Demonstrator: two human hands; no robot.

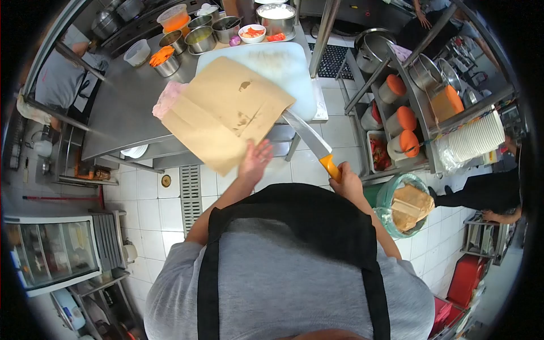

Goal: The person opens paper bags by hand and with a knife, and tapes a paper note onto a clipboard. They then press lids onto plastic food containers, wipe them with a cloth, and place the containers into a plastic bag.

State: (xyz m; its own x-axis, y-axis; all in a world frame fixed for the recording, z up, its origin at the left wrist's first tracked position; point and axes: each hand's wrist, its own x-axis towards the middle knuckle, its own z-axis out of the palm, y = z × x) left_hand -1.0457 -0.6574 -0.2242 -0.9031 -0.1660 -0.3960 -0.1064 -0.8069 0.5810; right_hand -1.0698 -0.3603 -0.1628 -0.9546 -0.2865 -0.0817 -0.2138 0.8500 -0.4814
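A large sheet of brown paper [226,107], possibly a flattened bag, lies tilted over the white cutting board [283,62] and hangs past the front edge of the steel table. Damp spots mark it. My left hand [256,162] is at the paper's lower edge with fingers spread; whether it touches the paper I cannot tell. My right hand [347,182] grips the yellow handle of a long knife [309,133]. The blade points up and left, its tip end at the paper's right corner, partly hidden there. A pink cloth [168,100] shows at the paper's left side.
Behind the board stand metal pots, a carrot pot [163,59] and a white bowl of cut red pieces [253,34]. A green bin [391,211] stands near my right arm. Orange-lidded containers [403,120] fill the right shelf. Other people stand left and right.
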